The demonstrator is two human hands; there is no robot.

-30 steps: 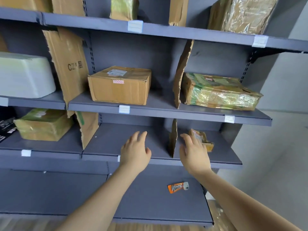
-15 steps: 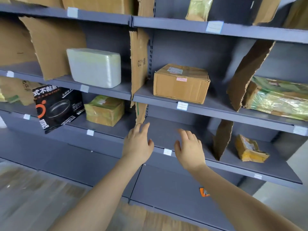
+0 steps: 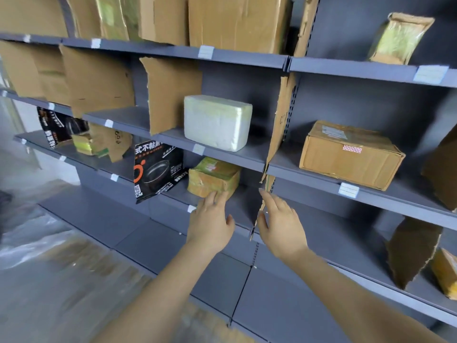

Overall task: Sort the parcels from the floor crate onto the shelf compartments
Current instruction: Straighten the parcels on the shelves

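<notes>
Both hands empty at the grey metal shelf (image 3: 235,160); floor at 8 o'clock is motion-blurred.
Yellow parcel (image 3: 445,276) at 4 o'clock is cut by the frame. Left hand (image 3: 210,224) is spread flat, fingertips overlapping the tape-wrapped parcel (image 3: 214,177) at its 12 o'clock; contact unclear. Right hand (image 3: 279,226) is spread, beside the torn cardboard divider (image 3: 269,183). White foam block (image 3: 217,122) and boxy brown carton (image 3: 351,154) sit one tier up.
</notes>
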